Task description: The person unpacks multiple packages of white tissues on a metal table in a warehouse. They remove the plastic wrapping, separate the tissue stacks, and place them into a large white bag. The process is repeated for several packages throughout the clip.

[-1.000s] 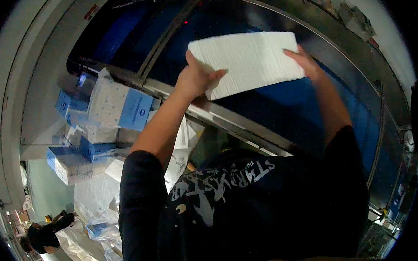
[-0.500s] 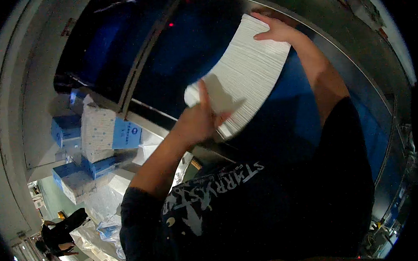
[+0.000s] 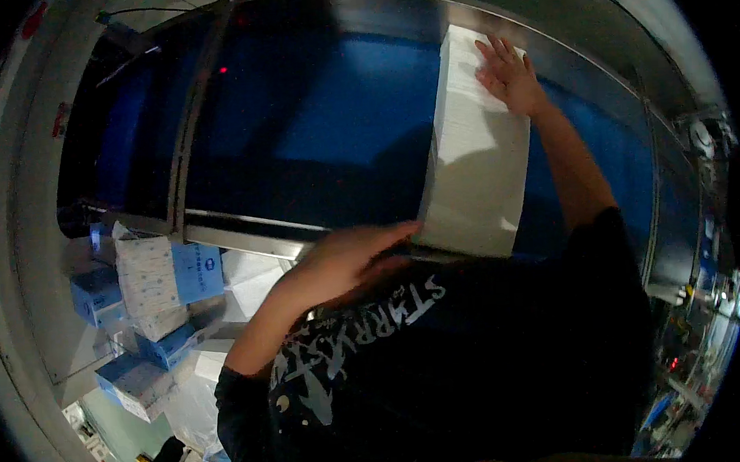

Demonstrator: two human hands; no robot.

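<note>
Across blue belt (image 3: 297, 151) in head view, white stack (image 3: 478, 165) is lying far edge toward near edge. Right hand (image 3: 509, 78) resting atop, fingers spread, gripping nothing; left hand (image 3: 346, 262) hanging loosely open by near edge, can't tell if touching. Imo worth pressing evenly, keeping layers square.

R hand (image 3: 509, 77), fingers spread, on far end of white sheet stack (image 3: 473, 186); stack lies crosswise on blue belt (image 3: 313, 133), partly shadowed. L hand (image 3: 346, 258) by stack's near L corner (blurred, contact unclear). Blue-&-white packs (image 3: 196, 271) piled at L, near metal rail (image 3: 243, 240).
</note>
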